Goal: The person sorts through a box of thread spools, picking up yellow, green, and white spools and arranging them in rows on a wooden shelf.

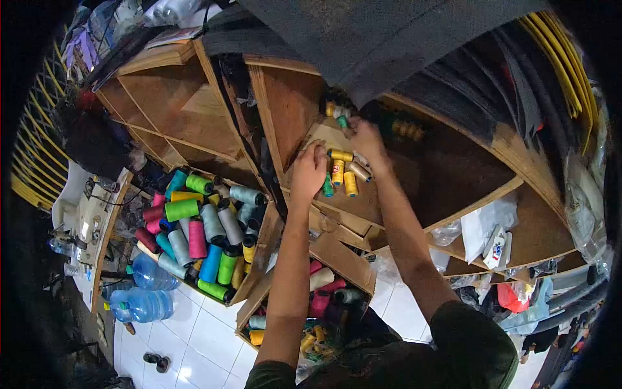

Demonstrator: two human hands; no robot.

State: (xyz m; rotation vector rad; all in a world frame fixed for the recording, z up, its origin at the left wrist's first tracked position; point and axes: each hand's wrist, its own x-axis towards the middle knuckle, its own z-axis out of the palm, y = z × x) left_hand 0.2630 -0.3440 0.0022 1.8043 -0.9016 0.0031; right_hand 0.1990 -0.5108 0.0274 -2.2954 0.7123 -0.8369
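Note:
Small thread spools lie in the wooden shelf compartment in front of me: a yellow spool, another yellow spool, a tan spool and a green spool among them. My left hand rests at the left of this group, fingers extended beside the yellow spool lying crosswise. Deeper in, my right hand has its fingertips right at a green spool; its fingers are partly hidden and blurred. More yellow spools sit in the shadow to its right.
A wooden box of large colourful thread cones stands at lower left. Another box with cones and small spools is below my arms. Dark fabric hangs over the shelf. Blue water bottles stand on the tiled floor near a sewing machine.

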